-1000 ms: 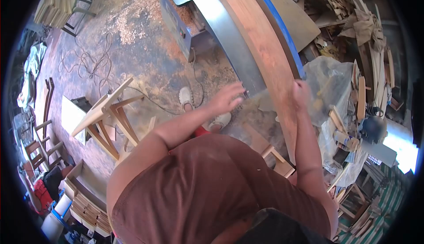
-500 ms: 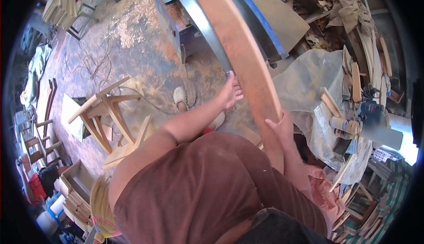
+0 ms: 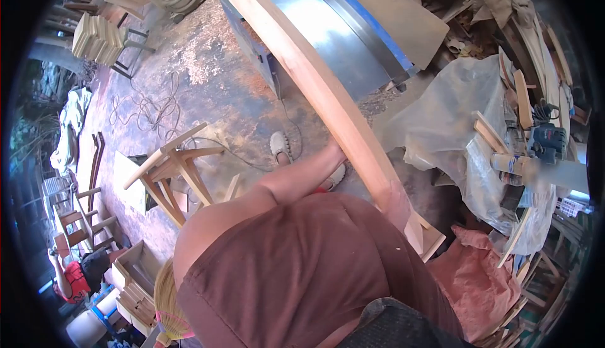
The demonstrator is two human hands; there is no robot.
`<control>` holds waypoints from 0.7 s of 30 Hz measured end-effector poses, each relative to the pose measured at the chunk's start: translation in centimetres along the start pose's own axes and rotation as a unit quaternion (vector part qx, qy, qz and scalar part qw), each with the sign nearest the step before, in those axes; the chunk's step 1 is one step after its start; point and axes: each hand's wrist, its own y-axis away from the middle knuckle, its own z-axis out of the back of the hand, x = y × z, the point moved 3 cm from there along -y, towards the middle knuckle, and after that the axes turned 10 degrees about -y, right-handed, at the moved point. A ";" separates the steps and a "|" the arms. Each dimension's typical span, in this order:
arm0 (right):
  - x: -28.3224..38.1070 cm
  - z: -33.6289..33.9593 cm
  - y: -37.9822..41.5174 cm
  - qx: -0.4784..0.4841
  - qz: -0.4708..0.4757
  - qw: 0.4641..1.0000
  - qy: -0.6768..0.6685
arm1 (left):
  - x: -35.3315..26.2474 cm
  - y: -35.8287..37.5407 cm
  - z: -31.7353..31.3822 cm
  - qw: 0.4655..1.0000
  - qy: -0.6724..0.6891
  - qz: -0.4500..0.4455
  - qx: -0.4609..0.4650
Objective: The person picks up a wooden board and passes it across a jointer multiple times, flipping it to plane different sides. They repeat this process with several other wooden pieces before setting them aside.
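A long, thick wooden plank (image 3: 315, 90) slants from the upper left down towards my body, its far end beside a metal machine table (image 3: 328, 33). My left hand (image 3: 338, 151) is against the plank's left underside around the middle of its near half, its fingers hidden behind the wood. My right hand (image 3: 397, 204), slightly blurred, is closed round the plank's near end, by the side of my brown shirt.
Wood shavings (image 3: 208, 52) and a loose cable (image 3: 148, 105) lie on the floor. A wooden chair frame (image 3: 173, 165) stands to the left. At right, plastic sheeting (image 3: 454, 108) hangs near a blue power tool (image 3: 547, 141). A person in red (image 3: 75, 282) is at far left.
The plank has swung left off the machine table and rolled, now showing a paler face. My left hand, open and apart from it before, has come against its underside. My view shifted slightly.
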 end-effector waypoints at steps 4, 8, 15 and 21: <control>0.7 0.4 -2.9 -0.020 0.010 1.000 -0.021 | -3.5 0.2 -1.4 0.998 -0.029 -0.059 0.005; 2.0 1.5 -5.2 -0.029 0.047 0.995 -0.087 | -8.1 2.4 -2.9 0.979 -0.136 -0.152 0.009; 3.3 2.6 -7.7 0.067 0.029 0.978 -0.194 | -13.0 6.6 -3.7 0.984 -0.073 -0.139 0.083; -2.8 4.4 -5.6 0.055 -0.178 0.977 -0.108 | -9.2 6.4 -4.1 0.996 -0.066 -0.053 0.031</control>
